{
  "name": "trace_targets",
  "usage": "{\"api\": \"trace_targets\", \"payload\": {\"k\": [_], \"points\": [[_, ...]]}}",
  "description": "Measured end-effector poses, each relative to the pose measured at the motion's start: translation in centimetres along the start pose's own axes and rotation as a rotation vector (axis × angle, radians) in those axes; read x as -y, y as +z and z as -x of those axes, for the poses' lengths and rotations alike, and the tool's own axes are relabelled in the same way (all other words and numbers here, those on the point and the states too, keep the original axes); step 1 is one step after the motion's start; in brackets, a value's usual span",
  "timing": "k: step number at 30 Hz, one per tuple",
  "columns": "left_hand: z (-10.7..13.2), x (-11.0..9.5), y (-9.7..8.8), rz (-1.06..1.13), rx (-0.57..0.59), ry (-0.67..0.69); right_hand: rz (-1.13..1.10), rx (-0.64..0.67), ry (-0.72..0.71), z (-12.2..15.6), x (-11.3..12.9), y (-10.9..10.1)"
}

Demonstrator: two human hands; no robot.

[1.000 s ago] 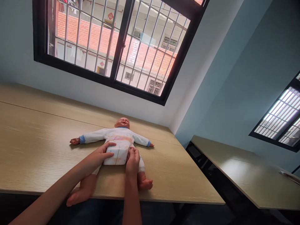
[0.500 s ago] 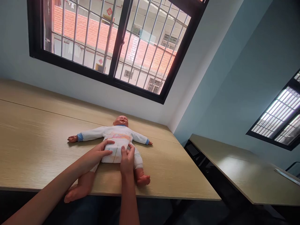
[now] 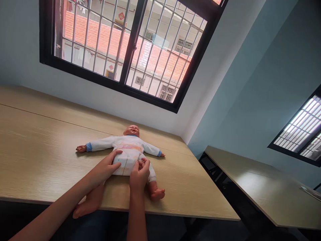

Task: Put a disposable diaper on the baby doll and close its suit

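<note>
Head camera view, tilted, looks down on a baby doll lying on its back on a light wood table, its 2 arms stretched out to the sides and its head toward the far edge. The doll wears a white long-sleeved garment with blue cuffs, and a white disposable diaper with faint coloured print wraps its middle.

The left hand lies on the front of the diaper, its fingers extended and loosely apart, pressing flat rather than pinching. The right hand sits at the diaper's other side, its fingertips gathered together and pinching the diaper's edge; the fold they grip is partly hidden.

1 doll foot rests on the tabletop just beyond the right hand. The other foot lies at the near table edge, beneath the left forearm.

Above the far edge, a black-framed window with metal bars looks out on a red brick building. A second table stands to the right, below a second barred window.
</note>
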State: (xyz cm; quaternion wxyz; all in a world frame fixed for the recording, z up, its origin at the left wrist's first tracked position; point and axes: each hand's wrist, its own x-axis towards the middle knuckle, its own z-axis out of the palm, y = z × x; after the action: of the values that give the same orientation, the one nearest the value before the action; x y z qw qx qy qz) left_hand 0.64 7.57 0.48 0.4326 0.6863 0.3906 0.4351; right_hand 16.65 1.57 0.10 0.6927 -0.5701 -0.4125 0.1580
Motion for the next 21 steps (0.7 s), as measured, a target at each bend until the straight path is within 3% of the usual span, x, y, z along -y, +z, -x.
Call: {"api": "trace_targets", "payload": {"k": [7, 11, 15, 21], "points": [[1.3, 0.0, -0.1, -0.358, -0.071, 0.097, -0.030, 0.232, 0.019, 0.6, 0.3, -0.1], [1.6, 0.1, -0.2, -0.445, -0.038, 0.164, -0.040, 0.279, 0.016, 0.7, 0.3, -0.2], [1.8, 0.0, -0.3, -0.480, 0.004, 0.144, -0.099, 0.316, 0.040, 0.5, -0.2, -0.2], [1.9, -0.3, -0.3, -0.511, 0.044, 0.111, -0.014, 0.293, 0.025, 0.4, -0.5, -0.1]]}}
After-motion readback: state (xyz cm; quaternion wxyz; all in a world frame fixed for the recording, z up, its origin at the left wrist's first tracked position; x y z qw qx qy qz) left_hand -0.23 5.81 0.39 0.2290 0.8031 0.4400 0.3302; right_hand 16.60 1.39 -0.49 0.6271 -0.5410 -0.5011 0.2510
